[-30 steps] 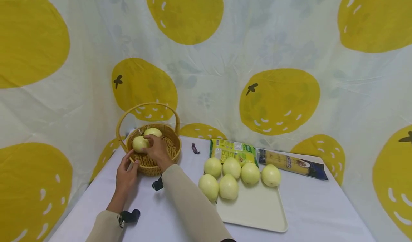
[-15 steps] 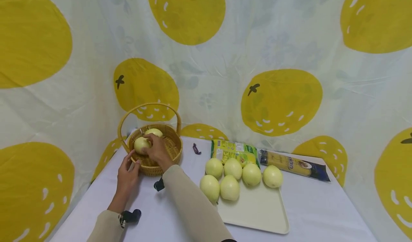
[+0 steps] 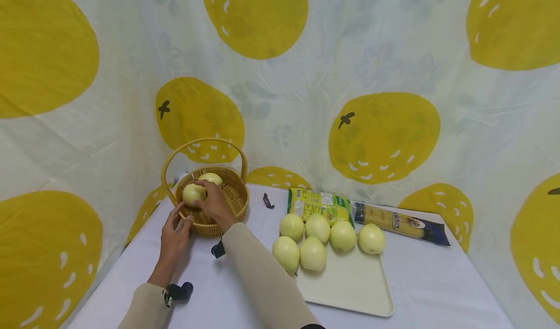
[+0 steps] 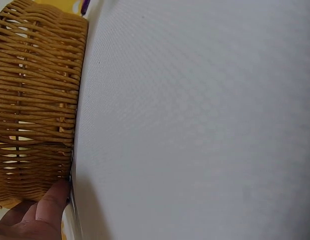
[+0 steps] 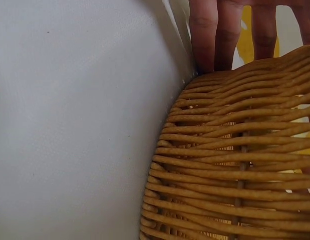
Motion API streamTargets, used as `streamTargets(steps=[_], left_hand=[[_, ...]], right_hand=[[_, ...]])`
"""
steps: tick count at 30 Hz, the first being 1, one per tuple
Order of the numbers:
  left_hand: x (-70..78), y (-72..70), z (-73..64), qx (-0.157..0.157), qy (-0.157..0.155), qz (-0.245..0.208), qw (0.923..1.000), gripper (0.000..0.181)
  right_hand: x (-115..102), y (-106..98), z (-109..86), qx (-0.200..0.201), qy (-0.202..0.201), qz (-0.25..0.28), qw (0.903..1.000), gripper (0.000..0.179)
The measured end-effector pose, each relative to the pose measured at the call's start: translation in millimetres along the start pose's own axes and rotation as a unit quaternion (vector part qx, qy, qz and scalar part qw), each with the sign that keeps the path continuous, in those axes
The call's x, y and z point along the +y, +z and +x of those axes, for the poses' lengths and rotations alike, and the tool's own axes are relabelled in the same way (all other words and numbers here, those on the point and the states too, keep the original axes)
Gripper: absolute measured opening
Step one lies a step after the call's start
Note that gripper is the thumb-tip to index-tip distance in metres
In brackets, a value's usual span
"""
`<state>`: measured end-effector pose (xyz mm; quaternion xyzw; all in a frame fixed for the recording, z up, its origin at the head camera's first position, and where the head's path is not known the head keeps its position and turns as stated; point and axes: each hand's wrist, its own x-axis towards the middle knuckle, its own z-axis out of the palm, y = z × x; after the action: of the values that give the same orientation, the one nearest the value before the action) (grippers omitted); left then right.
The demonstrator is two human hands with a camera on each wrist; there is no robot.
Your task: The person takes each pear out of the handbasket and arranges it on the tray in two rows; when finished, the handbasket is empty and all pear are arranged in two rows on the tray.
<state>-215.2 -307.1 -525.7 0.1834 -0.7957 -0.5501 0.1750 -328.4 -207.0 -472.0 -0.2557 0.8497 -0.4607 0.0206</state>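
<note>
A wicker basket (image 3: 207, 229) with an arched handle stands at the left of the table. My right hand (image 3: 215, 203) reaches inside it and grips a round, pale yellow-green pear (image 3: 192, 195) between thumb and fingers. Behind that one lies a second pear (image 3: 211, 178). At the basket's near left side, my left hand (image 3: 173, 239) rests its fingers against the wicker. In the right wrist view the left hand's fingers (image 5: 229, 35) lie straight along the basket's wall (image 5: 235, 170). In the left wrist view its fingertips (image 4: 54, 197) touch the wicker near the base.
Right of the middle, a cream tray (image 3: 354, 285) holds several pears (image 3: 313, 254). A yellow-green packet (image 3: 321, 203) lies behind it, with a long dark-blue and yellow pasta packet (image 3: 400, 223) at the right. Beside the basket is a small purple wrapped candy (image 3: 268, 201).
The head view has shifted slightly. Both hands keep nearly the same places at the basket, the right one still holding the pear.
</note>
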Motion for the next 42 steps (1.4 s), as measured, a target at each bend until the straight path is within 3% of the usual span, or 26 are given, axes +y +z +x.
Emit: streamTargets(steps=[7,15,23,29,32,37,42], left_hand=[[0.4,1.6,0.2,-0.005,-0.005,-0.005,1.0,0.062],[1.9,1.2,0.7,-0.003,0.009,-0.001,1.0,0.061],[4.5,1.5,0.5,-0.007,0.001,-0.007,1.0,0.063],[4.5,2.1,-0.2,-0.007,-0.001,-0.003,1.0,0.063],[4.5,1.8,-0.8,-0.009,-0.001,-0.002,1.0,0.063],[4.2,1.2,-2.2,-0.007,-0.001,-0.001,1.0,0.063],[3.8,1.2,-2.2,-0.002,0.001,-0.003,1.0,0.062]], right_hand=[[-0.4,-0.4,0.2,-0.037,-0.008,-0.023,0.999,0.064],[1.3,1.4,5.7,-0.02,-0.02,-0.045,0.9986,0.062],[2.8,3.0,6.6,-0.018,0.006,-0.106,0.9941,0.061],[4.5,3.2,7.3,-0.018,-0.029,-0.102,0.9942,0.053],[4.0,3.2,6.8,-0.025,-0.042,-0.123,0.9912,0.054],[3.4,4.1,5.2,-0.036,-0.045,-0.153,0.9866,0.059],[4.2,5.4,4.6,-0.036,-0.037,-0.135,0.9895,0.061]])
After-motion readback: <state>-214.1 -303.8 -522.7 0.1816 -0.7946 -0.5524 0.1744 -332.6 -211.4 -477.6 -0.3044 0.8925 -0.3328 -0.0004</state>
